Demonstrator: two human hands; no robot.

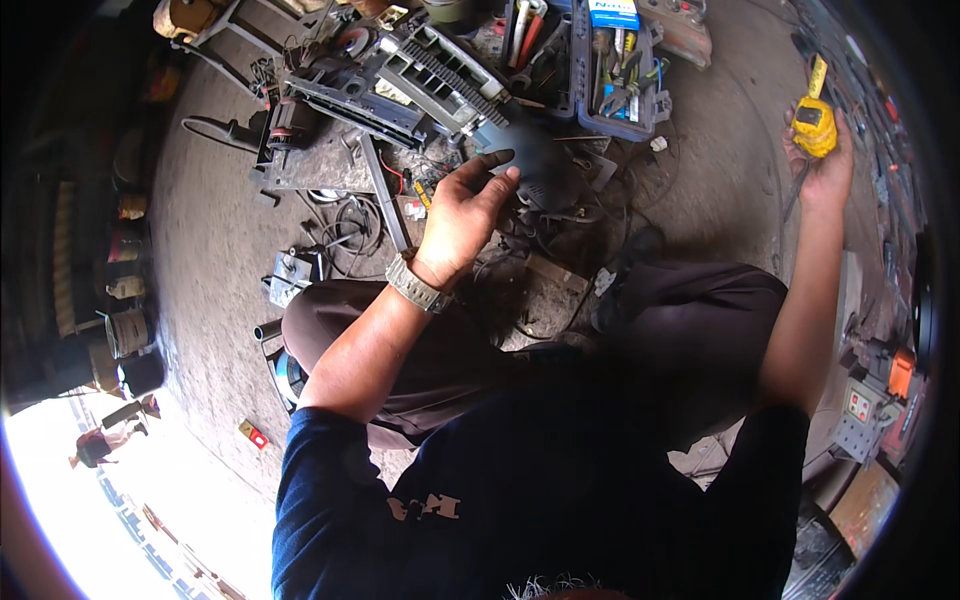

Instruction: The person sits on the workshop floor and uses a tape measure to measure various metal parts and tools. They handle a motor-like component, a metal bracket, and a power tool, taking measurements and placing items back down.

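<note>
- Gripping a dark grey plastic tool housing (535, 160), the left hand (462, 222) has its fingers curled over the near edge and the thumb up against the side, clamped on it, just above centre of the view.
- That housing sits at about twelve o'clock from the person's knees, over a tangle of wires and small metal parts (420, 190) on the ground.
- Out at two o'clock, the right hand (822, 165) is raised well apart from the left, fingers wrapped around a small yellow and black handheld tool (814, 125), closed on its body.
- A metal-link wristwatch (415, 285) shows on the left wrist.
- Just beyond the housing, at eleven o'clock, lies a long grey ribbed machine casing (420, 75), tilted across a flat metal plate (310, 165).
- At one o'clock an open blue plastic toolbox (610, 70) holds pliers and other hand tools.
- At ten o'clock a black corded motor unit (285, 125) rests at the plate's edge.
- Dark trousers (690, 310) and a navy shirt (540, 490) fill the lower middle; the person sits low on a bare concrete floor (210, 250).
- Far out at nine o'clock, round tins and pots (128, 330) stand by the wall.
- At four o'clock a grey box with red buttons (858, 405) sits beside an orange part (901, 372).
</note>
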